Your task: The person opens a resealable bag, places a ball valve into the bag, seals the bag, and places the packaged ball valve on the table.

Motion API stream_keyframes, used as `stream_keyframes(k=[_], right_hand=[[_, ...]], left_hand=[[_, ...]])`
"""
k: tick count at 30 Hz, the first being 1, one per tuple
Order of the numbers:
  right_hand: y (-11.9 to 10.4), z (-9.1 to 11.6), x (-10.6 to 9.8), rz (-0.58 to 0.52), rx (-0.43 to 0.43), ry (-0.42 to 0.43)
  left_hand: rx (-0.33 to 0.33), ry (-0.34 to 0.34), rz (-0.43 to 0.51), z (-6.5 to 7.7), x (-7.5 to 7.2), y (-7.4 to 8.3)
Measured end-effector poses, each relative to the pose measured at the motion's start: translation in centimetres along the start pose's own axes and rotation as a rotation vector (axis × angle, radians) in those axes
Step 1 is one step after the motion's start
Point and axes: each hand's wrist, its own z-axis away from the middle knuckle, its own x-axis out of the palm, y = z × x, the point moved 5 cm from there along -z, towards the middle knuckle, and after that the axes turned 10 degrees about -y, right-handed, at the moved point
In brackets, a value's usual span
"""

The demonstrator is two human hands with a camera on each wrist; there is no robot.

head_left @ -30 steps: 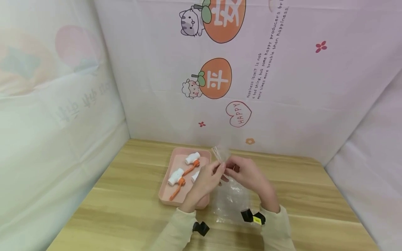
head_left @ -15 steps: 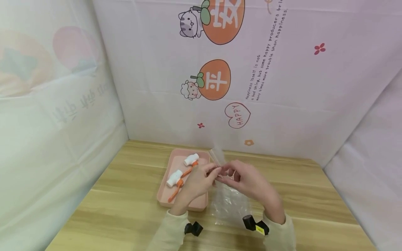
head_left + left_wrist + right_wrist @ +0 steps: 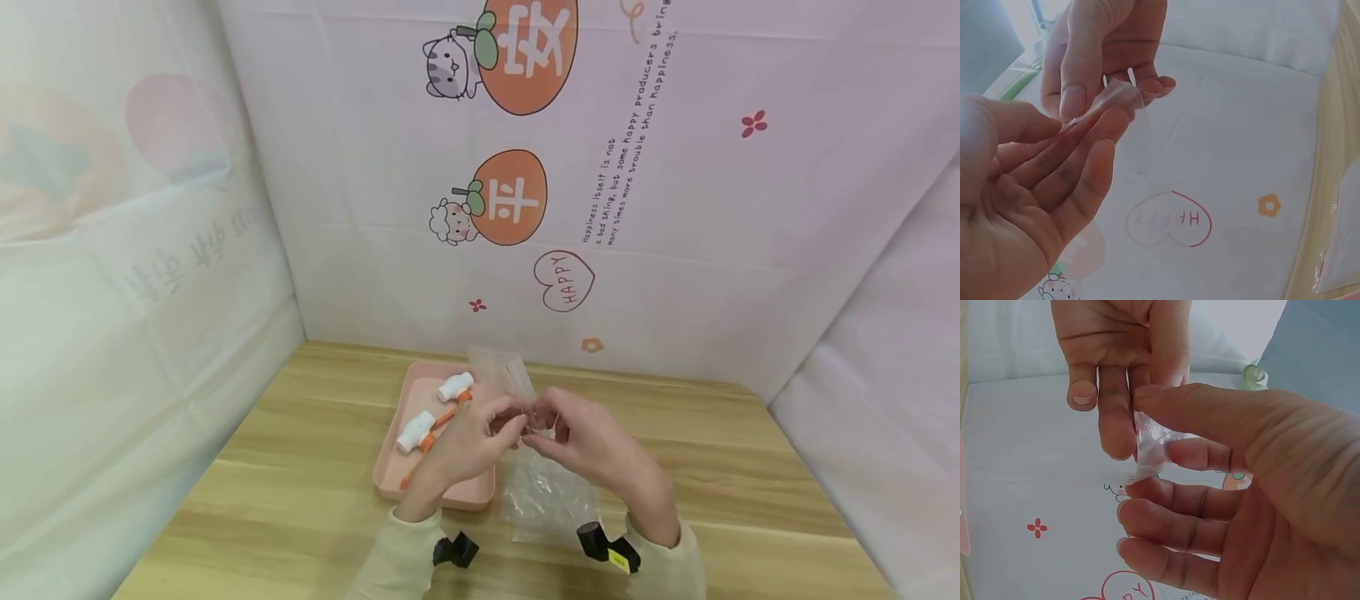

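A clear plastic zip bag (image 3: 517, 377) stands up between the two hands, in front of the back wall. My left hand (image 3: 468, 442) pinches it between thumb and fingers. From the other side, my right hand (image 3: 592, 437) pinches the same film, its thumb and index finger close to the left fingertips. In the right wrist view the film (image 3: 1150, 439) looks crumpled between the fingers. Left of the hands, a pink tray (image 3: 467, 503) holds white ball valves (image 3: 416, 432) with orange handles. My left hand and forearm cover part of the tray.
More clear plastic bags (image 3: 553, 504) lie flat on the wooden table (image 3: 735, 500) below my right hand. Printed white cloth (image 3: 675, 317) walls off the back and both sides. A black wrist camera mount (image 3: 456, 550) sits on each sleeve.
Both hands have come slightly nearer, still together. The upper end of the bag has spread and leans further left. My left hand now hides the tray's third white piece seen earlier.
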Motion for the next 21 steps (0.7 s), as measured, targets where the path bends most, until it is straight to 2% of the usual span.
stream_keyframes(k=[4, 5, 14, 21], right_hand=[[-0.3, 0.1, -0.2, 0.018, -0.005, 0.023], [-0.4, 0.1, -0.2, 0.021, -0.007, 0.026], [-0.7, 0.3, -0.3, 0.041, 0.016, 0.04], [-0.8, 0.4, -0.3, 0.091, 0.083, 0.022]], left_hand=[[0.034, -0.006, -0.013, 0.3, -0.5, 2.1], [0.041, -0.005, -0.01, 0.3, -0.4, 2.0], [-0.025, -0.013, 0.046, 0.3, -0.1, 1.4], [-0.057, -0.003, 0.084, -0.2, 0.6, -1.0]])
